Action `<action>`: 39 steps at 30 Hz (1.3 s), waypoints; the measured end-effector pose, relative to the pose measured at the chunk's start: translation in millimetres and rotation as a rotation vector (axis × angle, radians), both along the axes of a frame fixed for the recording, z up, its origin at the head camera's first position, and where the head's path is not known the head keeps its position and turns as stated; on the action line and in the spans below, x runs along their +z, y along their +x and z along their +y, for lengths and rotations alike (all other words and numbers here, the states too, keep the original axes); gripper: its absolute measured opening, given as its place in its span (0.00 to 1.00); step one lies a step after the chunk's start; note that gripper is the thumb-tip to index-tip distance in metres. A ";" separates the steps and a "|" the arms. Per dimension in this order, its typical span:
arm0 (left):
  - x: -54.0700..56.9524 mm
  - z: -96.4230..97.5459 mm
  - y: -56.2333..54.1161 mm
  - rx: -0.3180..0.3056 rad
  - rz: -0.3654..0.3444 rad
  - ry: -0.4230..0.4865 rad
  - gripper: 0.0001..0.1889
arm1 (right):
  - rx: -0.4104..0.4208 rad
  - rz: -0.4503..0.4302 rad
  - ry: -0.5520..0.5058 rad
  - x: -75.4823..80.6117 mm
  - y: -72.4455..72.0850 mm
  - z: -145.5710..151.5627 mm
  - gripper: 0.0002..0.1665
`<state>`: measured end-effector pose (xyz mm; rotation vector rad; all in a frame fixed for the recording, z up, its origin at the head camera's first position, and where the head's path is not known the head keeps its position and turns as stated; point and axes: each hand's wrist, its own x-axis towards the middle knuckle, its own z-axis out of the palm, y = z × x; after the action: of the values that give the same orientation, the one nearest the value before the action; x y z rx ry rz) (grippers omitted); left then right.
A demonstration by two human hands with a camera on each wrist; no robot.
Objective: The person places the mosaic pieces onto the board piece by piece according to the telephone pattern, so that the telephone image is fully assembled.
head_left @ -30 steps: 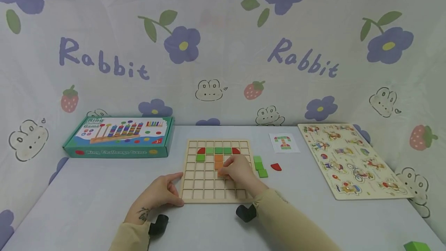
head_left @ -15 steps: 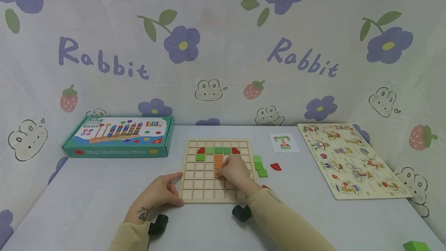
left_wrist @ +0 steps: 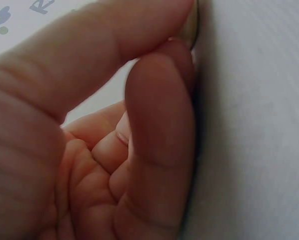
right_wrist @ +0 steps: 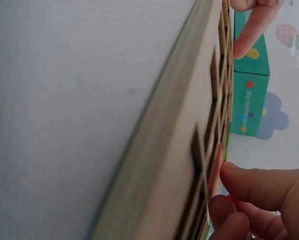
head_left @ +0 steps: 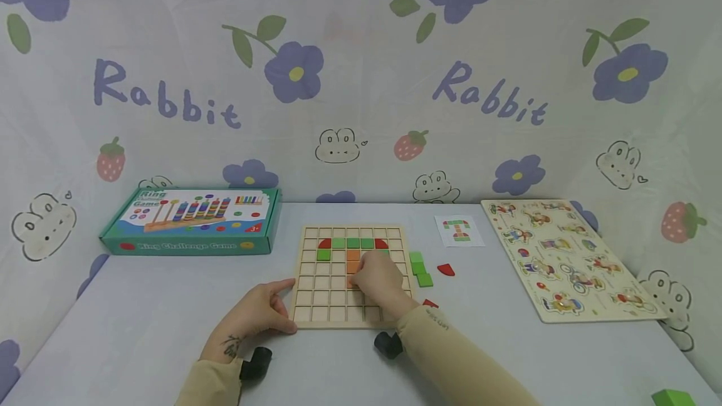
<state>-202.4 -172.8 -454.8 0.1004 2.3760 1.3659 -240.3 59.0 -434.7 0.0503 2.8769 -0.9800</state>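
A wooden grid board lies flat on the table. My left hand rests at its left side, index fingertip on the edge and thumb by the near-left corner. My right hand reaches over the grid, fingers bent, thumb and a fingertip at an orange square tile in its cell; the hand partly covers it. Directly above stand two more orange tiles. Across an upper row run green tiles between two red quarter-round pieces. Another green tile sits below the left one.
Right of the board lie loose green tiles, a red quarter-round piece and another red piece. Behind them is a pattern card. A green game box stands back left; a picture puzzle board lies at right.
My right hand has shifted slightly left, and the orange tile now shows in the cell below the other two. The red piece by my sleeve has come into view. My left hand stays put.
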 end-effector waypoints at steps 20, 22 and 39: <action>-0.3 -0.1 -0.3 0.002 -0.002 -0.007 0.47 | 0.048 0.119 0.152 17.5 -19.3 120.3 0.16; 0.2 -0.2 -0.2 -0.001 0.000 -0.007 0.47 | 0.048 0.094 0.194 15.7 -21.7 132.4 0.16; 0.1 1.6 -0.4 0.030 -0.020 -0.011 0.47 | -0.016 -0.106 0.285 1.3 -29.5 160.1 0.15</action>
<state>-202.8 -171.2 -454.7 0.0474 2.3773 1.3608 -269.8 219.1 -433.4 0.1425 2.8968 -0.5444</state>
